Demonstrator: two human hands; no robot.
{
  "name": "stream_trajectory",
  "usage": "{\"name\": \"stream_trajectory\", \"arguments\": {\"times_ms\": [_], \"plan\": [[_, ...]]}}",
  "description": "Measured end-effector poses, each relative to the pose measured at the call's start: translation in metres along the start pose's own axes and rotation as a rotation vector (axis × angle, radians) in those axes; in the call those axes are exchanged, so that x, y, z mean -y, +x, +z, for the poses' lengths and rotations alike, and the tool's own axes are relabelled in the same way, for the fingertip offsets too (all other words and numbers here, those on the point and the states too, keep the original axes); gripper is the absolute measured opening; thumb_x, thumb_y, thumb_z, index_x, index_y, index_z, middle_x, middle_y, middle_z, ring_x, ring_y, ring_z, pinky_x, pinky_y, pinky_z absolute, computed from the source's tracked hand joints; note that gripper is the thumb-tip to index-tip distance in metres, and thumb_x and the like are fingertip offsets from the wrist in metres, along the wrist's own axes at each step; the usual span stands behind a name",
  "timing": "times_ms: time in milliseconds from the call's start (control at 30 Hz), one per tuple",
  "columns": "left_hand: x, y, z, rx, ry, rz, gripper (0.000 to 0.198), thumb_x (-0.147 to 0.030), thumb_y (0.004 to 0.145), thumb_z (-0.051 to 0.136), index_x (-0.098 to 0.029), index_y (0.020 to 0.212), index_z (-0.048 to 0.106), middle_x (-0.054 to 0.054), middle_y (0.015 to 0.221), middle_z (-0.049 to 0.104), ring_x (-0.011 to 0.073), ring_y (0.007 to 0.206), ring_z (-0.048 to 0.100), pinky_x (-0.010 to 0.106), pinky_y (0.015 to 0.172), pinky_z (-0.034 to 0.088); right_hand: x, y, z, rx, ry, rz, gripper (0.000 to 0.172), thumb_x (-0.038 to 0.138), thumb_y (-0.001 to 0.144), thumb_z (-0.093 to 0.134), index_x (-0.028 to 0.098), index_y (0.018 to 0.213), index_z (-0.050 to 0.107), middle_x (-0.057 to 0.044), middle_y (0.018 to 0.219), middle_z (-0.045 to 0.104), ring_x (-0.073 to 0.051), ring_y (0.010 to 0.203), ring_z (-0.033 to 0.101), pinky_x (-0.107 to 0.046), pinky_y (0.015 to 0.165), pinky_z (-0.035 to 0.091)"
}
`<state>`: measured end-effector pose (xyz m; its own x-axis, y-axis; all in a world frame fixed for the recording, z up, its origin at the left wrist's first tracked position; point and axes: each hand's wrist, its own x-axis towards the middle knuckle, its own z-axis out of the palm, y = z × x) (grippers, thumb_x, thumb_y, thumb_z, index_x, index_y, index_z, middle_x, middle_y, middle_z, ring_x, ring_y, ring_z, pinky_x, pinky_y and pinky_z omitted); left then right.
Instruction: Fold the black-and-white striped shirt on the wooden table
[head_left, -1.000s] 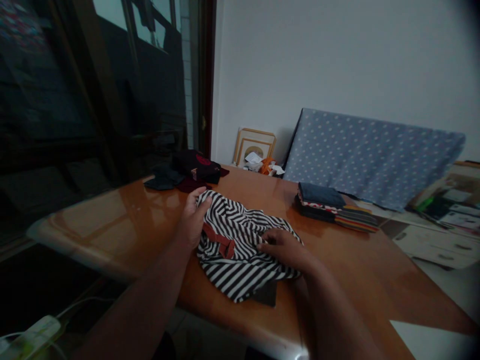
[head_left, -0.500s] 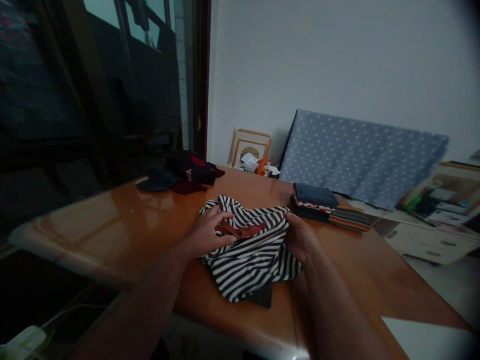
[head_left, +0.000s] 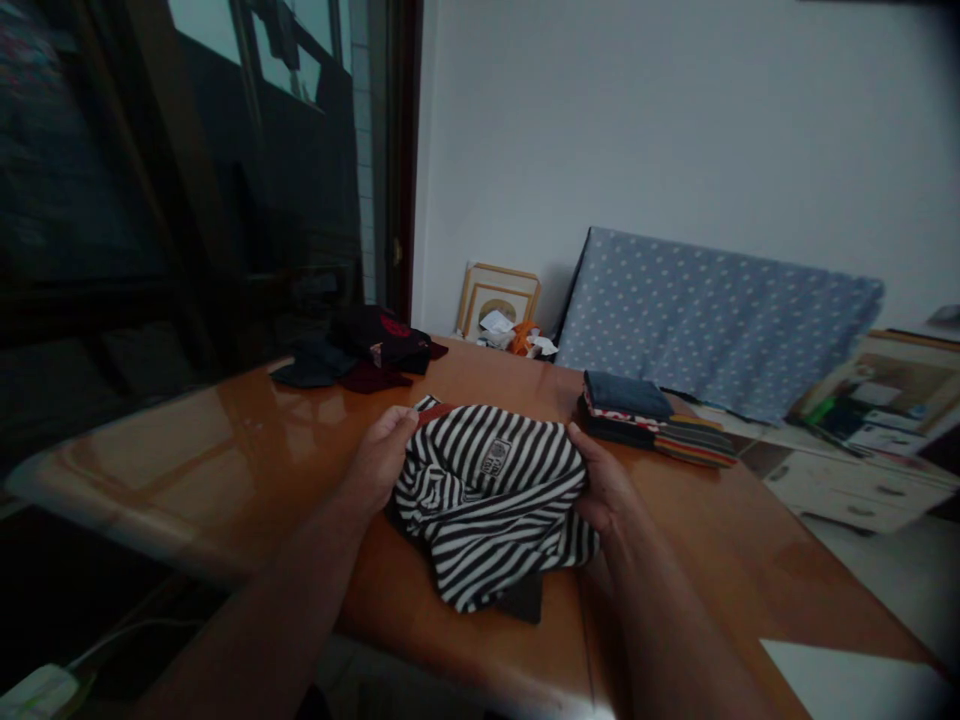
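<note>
A black-and-white striped garment point(head_left: 502, 500) lies bunched on the wooden table in front of me, with a small printed patch facing up. My left hand point(head_left: 386, 455) pinches its upper left edge, where a strip of reddish-brown trim point(head_left: 436, 412) shows. At the garment's right side, my right hand point(head_left: 604, 485) is closed on the striped cloth, thumb on top and fingers partly hidden behind it. A dark grey piece of cloth point(head_left: 523, 598) sticks out from under the lower edge.
Folded clothes point(head_left: 630, 410) are stacked at the table's right back. Several dark caps point(head_left: 375, 345) sit at the left back. A white sheet point(head_left: 847, 680) lies at the lower right of the glossy table point(head_left: 187, 470). Beyond stand a dotted blue cloth point(head_left: 712, 315) and white drawers point(head_left: 862, 490).
The striped cloth has been turned so its printed patch shows and most of the reddish-brown trim is covered. My left hand has shifted from lying over the cloth to pinching its upper left edge.
</note>
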<state>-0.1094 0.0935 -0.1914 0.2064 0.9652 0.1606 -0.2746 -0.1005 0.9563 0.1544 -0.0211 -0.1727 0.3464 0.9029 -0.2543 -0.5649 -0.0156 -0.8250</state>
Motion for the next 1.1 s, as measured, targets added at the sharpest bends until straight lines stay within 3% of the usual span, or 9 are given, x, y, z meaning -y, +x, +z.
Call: {"name": "stream_trajectory", "arguments": {"times_ms": [567, 1100], "plan": [[0.0012, 0.0017, 0.0013, -0.001, -0.078, 0.016, 0.034, -0.05, 0.081, 0.072, -0.019, 0.095, 0.069, 0.006, 0.1, 0.074, 0.0233, 0.095, 0.067, 0.035, 0.086, 0.051, -0.0024, 0.0017, -0.0007, -0.012, -0.041, -0.011, 0.026, 0.043, 0.085, 0.068, 0.02, 0.097, 0.071, -0.009, 0.099, 0.078, -0.025, 0.098, 0.072, -0.041, 0.084, 0.058], [0.0029, 0.0044, 0.0011, -0.022, -0.076, 0.017, 0.038, -0.049, 0.08, 0.071, -0.017, 0.1, 0.068, 0.009, 0.105, 0.074, 0.0235, 0.096, 0.067, 0.038, 0.089, 0.051, -0.0064, 0.0066, -0.0022, -0.032, -0.064, 0.014, 0.025, 0.041, 0.084, 0.068, 0.021, 0.098, 0.071, -0.008, 0.097, 0.077, -0.025, 0.091, 0.072, -0.039, 0.079, 0.058]]}}
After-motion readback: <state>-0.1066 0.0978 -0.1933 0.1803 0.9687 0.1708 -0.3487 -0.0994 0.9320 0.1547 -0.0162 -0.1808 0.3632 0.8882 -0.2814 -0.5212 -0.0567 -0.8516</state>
